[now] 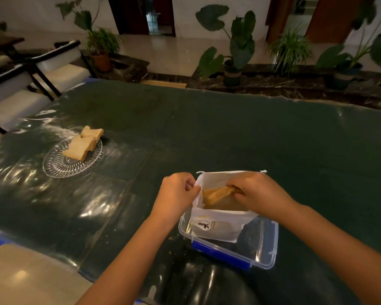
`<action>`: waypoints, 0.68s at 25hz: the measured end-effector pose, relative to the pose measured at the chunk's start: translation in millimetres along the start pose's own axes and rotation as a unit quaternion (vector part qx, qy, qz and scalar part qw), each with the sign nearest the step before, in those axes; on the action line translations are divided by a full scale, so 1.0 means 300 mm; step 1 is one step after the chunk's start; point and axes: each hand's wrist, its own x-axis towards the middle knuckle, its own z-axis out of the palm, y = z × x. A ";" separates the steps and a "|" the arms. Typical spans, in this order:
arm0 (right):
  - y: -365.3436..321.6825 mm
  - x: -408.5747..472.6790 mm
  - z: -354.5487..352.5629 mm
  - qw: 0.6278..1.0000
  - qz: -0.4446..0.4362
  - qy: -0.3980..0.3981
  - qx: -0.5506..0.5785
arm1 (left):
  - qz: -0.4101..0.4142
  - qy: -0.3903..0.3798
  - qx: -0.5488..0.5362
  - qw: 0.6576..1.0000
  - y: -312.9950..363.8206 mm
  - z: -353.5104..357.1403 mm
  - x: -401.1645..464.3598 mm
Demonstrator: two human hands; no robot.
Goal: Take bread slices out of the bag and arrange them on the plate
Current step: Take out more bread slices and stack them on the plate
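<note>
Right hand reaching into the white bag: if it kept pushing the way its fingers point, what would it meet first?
The right hand points leftwards into the open white paper bag. It already pinches a golden bread slice; beyond that, probably the bag's left wall, which the left hand is holding. Depth is unclear.

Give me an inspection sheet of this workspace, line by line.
Surface: dark green table under a shiny clear cover, with crumbs near the front edge.
Job's things: white bag standing in a clear box; glass plate far left holding bread slices.
Clutter: nothing seen.
Grippers: left hand pinches the bag's rim open; right hand grips a bread slice at the bag's mouth.
Cables: nothing seen.
Surroundings: potted plants, chairs, doorways.
</note>
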 end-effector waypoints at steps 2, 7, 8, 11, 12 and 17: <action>0.007 -0.015 -0.061 0.999 -0.001 0.030 0.021 | 0.005 -0.003 -0.025 1.000 -0.008 -0.011 0.006; -0.003 -0.001 -0.167 0.995 -0.014 0.081 0.064 | 0.101 -0.052 -0.098 0.989 -0.002 -0.058 0.033; -0.010 0.003 -0.187 0.994 -0.021 0.088 0.062 | 0.128 -0.077 -0.091 0.985 0.016 -0.063 0.039; -0.038 0.006 -0.246 0.991 -0.044 0.109 0.058 | 0.157 -0.074 -0.123 0.977 0.053 -0.054 0.063; -0.047 0.005 -0.262 0.990 -0.051 0.120 0.062 | 0.158 -0.057 -0.164 0.972 0.062 -0.054 0.071; -0.057 0.029 -0.299 0.970 -0.041 0.174 0.162 | 0.172 0.004 -0.308 0.936 0.095 -0.094 0.086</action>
